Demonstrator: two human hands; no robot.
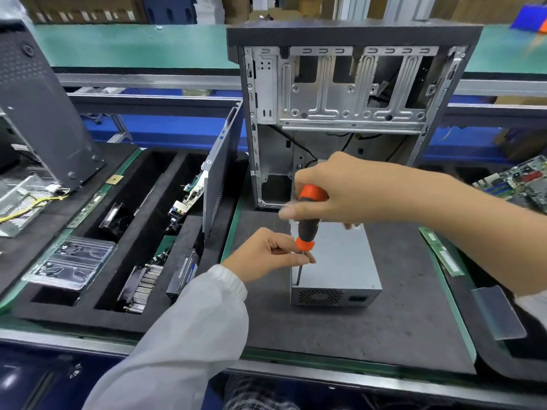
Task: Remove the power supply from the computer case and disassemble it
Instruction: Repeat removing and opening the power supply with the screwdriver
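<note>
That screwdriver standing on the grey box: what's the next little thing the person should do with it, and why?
Probably turn the screwdriver to back out a screw. Its tip stands at the near left corner of the power supply, which already lies outside the computer case. The right hand grips the handle and the left hand pinches the shaft to steady it.
</note>
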